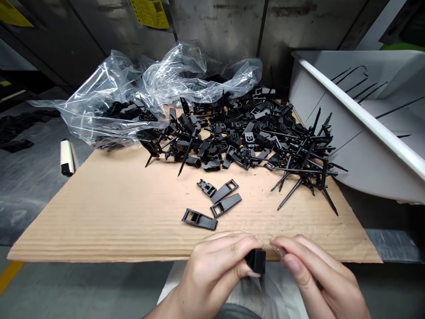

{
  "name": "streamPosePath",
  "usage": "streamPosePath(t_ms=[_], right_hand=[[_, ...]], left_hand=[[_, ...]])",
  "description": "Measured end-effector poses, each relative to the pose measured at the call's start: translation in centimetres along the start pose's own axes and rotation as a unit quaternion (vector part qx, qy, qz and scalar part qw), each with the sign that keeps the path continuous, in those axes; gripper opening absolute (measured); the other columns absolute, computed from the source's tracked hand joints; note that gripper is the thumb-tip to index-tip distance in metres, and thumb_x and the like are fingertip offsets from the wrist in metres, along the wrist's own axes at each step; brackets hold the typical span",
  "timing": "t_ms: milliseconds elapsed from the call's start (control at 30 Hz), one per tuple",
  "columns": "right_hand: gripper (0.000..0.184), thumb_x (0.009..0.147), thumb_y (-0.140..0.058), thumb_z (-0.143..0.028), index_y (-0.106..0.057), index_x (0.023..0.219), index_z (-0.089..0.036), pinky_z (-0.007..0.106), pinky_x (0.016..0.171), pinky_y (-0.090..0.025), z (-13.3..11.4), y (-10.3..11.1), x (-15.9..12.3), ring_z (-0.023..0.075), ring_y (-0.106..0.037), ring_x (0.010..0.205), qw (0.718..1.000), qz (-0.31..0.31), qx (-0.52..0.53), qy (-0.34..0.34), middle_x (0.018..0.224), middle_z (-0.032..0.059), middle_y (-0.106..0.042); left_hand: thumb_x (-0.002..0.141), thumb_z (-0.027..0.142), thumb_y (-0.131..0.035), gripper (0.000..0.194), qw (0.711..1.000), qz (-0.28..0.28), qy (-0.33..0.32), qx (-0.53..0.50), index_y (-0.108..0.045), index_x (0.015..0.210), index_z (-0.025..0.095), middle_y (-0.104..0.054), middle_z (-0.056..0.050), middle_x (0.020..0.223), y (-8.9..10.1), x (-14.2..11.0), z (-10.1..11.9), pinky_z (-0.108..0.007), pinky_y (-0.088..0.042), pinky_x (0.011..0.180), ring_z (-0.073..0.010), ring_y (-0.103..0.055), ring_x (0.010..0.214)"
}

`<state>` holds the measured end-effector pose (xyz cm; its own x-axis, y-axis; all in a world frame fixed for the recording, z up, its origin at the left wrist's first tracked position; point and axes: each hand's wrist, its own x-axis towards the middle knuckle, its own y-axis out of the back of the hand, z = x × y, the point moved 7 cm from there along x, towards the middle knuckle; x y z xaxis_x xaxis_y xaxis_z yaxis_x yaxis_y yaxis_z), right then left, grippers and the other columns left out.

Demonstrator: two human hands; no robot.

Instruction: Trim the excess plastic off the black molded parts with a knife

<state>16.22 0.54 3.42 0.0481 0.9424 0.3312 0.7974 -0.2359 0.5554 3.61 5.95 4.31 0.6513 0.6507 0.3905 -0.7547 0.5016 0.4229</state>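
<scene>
In front of the cardboard's near edge, my left hand (pixel 221 261) is closed around a black plastic part (pixel 256 261). The square end of that part points right, and my fingers cover the rest. Just to its right, my right hand (pixel 315 270) pinches a small thin shiny piece (pixel 280 252), too small to tell its kind. The two hands are close but apart. Beyond my left hand lie a flat black clip-like part (pixel 200 219) with a rectangular opening, two similar parts (pixel 226 205), and a smaller notched black piece (pixel 206 188).
A big heap of black plastic parts (pixel 229 141) covers the back of the cardboard sheet (pixel 109 212), with spiky stems (pixel 308 170) at its right. Clear plastic bag (pixel 159 84) lies behind. A grey bin (pixel 358 115) stands right; a white-and-black object (pixel 67 157) lies left.
</scene>
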Motion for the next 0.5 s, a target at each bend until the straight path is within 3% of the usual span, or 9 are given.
streamPosePath(t_ms=[200,333,500], right_hand=[[0.024,0.089,-0.038,-0.021,-0.054,0.071,-0.022,0.017,0.042,-0.038,0.7,-1.1,-0.2,0.0065,-0.047,0.040,0.995,-0.012,0.045,-0.085,0.050,-0.0055,-0.051],[0.019,0.089,-0.040,-0.021,-0.054,0.077,-0.023,0.017,0.041,-0.036,0.5,-1.4,-0.1,0.0059,-0.046,0.041,0.997,-0.006,0.029,-0.069,0.053,-0.0062,-0.049],[0.016,0.088,-0.043,-0.018,-0.052,0.075,-0.023,0.016,0.050,-0.037,0.3,-1.1,0.1,0.0061,-0.050,0.049,0.999,-0.010,0.026,-0.044,0.056,-0.0063,-0.050]], left_hand=[[0.093,0.025,-0.042,0.018,1.000,0.002,-0.001,0.013,-0.058,0.096,0.016,-0.068,-0.006,0.077,0.0,0.2,0.1,-0.023,-0.048,0.066,-0.0172,-0.064,0.072],[0.093,0.027,-0.041,0.021,1.000,0.004,-0.004,0.024,-0.059,0.093,0.015,-0.068,-0.006,0.078,0.1,0.3,0.3,-0.023,-0.047,0.068,-0.0171,-0.064,0.072],[0.092,0.025,-0.044,0.019,1.000,0.005,0.001,0.020,-0.059,0.094,0.014,-0.068,-0.007,0.079,0.1,0.2,0.1,-0.023,-0.047,0.068,-0.0173,-0.063,0.072]])
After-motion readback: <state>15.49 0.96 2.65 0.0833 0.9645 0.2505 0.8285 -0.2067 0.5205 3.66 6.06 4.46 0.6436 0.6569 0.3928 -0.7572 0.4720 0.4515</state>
